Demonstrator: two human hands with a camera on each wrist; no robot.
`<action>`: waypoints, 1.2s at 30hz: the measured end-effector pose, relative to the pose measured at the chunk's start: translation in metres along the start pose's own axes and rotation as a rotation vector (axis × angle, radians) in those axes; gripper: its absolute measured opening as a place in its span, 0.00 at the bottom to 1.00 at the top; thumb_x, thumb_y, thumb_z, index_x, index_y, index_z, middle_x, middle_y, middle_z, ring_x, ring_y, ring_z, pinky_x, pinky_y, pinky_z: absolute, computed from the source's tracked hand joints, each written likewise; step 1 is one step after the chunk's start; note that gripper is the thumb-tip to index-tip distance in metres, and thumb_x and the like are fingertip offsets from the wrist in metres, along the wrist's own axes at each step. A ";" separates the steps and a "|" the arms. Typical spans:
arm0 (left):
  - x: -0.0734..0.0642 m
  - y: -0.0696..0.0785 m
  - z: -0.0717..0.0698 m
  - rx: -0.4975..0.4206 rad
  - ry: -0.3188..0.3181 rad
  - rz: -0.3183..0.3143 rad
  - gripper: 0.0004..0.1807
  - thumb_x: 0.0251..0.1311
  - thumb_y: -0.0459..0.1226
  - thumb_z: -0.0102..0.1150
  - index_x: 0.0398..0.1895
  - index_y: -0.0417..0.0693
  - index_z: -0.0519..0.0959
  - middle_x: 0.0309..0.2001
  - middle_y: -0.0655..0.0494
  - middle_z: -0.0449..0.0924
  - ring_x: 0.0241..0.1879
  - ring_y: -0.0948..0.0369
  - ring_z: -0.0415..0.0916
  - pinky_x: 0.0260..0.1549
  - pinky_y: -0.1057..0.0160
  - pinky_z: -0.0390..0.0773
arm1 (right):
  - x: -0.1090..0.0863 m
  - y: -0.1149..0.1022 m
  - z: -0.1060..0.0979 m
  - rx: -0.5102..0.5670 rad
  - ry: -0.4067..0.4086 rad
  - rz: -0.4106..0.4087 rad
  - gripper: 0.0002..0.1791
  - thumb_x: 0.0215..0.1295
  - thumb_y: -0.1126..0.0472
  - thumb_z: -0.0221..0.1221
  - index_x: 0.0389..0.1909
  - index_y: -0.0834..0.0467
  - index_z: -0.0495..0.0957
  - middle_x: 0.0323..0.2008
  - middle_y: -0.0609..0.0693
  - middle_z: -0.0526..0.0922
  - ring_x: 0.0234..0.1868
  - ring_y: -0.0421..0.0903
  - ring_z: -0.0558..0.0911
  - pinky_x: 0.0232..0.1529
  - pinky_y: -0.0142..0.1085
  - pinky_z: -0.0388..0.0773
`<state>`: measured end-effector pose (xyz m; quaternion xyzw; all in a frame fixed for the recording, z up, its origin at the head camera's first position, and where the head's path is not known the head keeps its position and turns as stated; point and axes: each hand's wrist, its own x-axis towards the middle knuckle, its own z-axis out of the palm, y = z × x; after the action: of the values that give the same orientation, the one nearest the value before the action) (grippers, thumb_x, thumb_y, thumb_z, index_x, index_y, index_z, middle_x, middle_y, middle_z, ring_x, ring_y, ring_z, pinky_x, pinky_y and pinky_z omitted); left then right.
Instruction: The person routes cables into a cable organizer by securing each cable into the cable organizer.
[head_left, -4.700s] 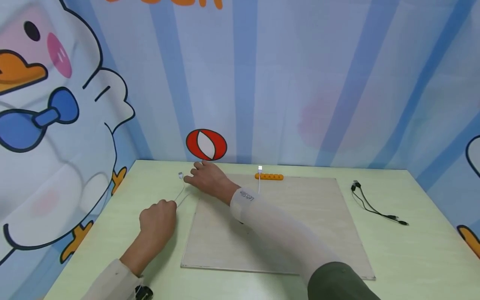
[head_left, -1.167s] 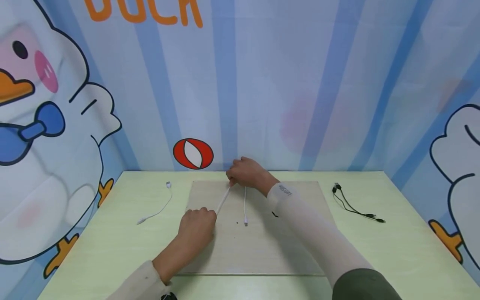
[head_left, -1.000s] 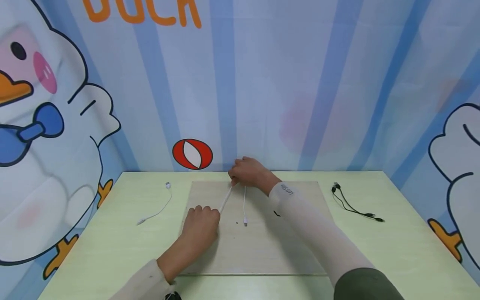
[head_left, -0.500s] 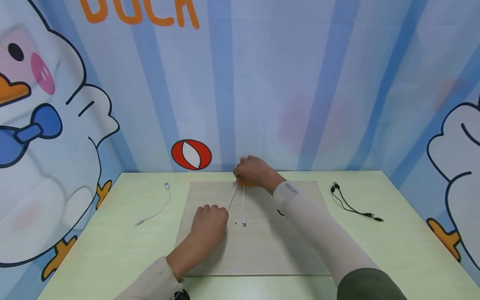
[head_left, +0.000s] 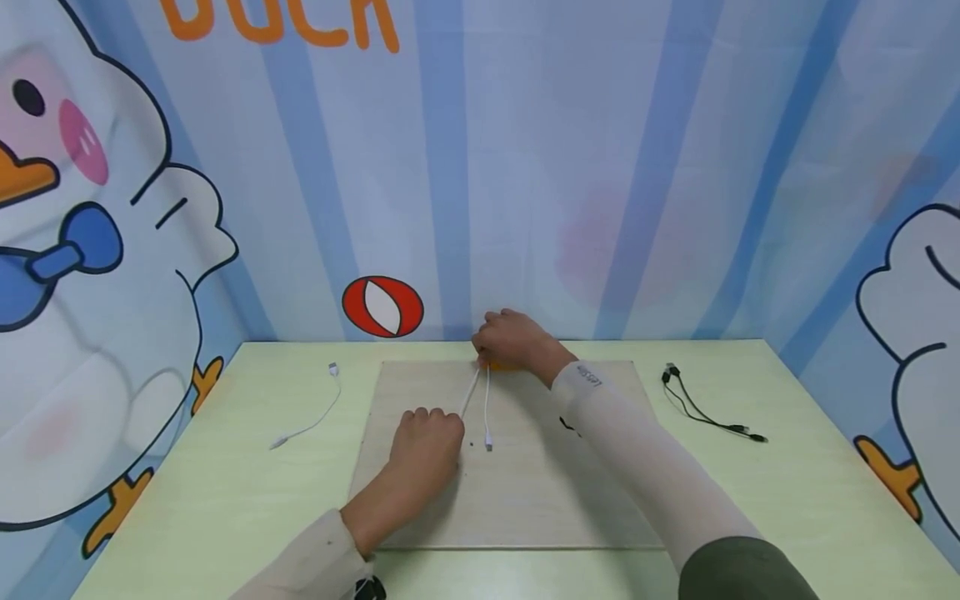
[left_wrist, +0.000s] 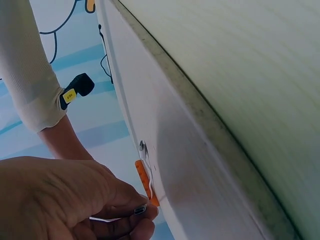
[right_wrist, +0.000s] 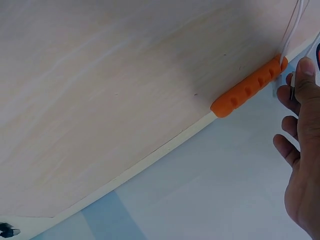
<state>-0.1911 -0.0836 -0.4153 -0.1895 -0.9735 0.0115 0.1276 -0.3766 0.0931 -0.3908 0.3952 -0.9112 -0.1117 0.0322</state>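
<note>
My left hand (head_left: 427,450) is over the left half of the board, pinching the small plug (left_wrist: 140,210) of a white USB cable (head_left: 470,393). The cable runs up to my right hand (head_left: 517,340) at the board's far edge. There, thumb and index finger pinch its USB plug (right_wrist: 292,87). Beside those fingertips is an orange cable holder (right_wrist: 247,90) with a row of notches, mostly hidden by the right hand in the head view. A second white cable (head_left: 487,412) passes over the holder's end, its small plug lying on the board.
The pale wooden board (head_left: 525,508) lies on a light table. To its left rests a third white cable (head_left: 315,422). Black cables (head_left: 712,417) lie on the right. A printed cloth backdrop (head_left: 525,167) rises directly behind the table.
Several seconds ago both hands were at the left, above the table; a white cable now lies there. Over the last second both hands have shifted slightly right with the held cable, alongside the holder.
</note>
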 end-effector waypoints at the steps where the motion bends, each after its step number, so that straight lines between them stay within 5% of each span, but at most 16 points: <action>1: 0.000 0.000 0.000 -0.002 0.000 0.001 0.05 0.66 0.29 0.74 0.32 0.40 0.88 0.28 0.46 0.86 0.30 0.50 0.83 0.36 0.49 0.83 | 0.000 0.000 0.000 0.003 0.000 0.002 0.12 0.82 0.47 0.67 0.49 0.50 0.92 0.47 0.46 0.95 0.45 0.48 0.78 0.55 0.43 0.77; 20: 0.010 0.007 0.011 -0.020 -0.028 0.022 0.07 0.71 0.33 0.73 0.32 0.42 0.89 0.29 0.48 0.88 0.32 0.51 0.85 0.39 0.51 0.85 | -0.006 0.018 0.001 0.359 0.014 0.117 0.11 0.84 0.52 0.64 0.50 0.52 0.93 0.49 0.49 0.92 0.47 0.49 0.76 0.57 0.46 0.76; 36: 0.026 0.034 0.012 0.026 -0.067 0.067 0.07 0.73 0.34 0.71 0.34 0.48 0.92 0.30 0.52 0.91 0.30 0.55 0.84 0.39 0.53 0.84 | -0.011 0.022 0.007 0.364 0.008 0.177 0.11 0.82 0.52 0.67 0.50 0.52 0.94 0.48 0.48 0.93 0.47 0.49 0.74 0.53 0.44 0.74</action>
<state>-0.2046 -0.0422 -0.4225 -0.2197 -0.9701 0.0348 0.0970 -0.3857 0.1173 -0.3924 0.3133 -0.9474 0.0596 -0.0266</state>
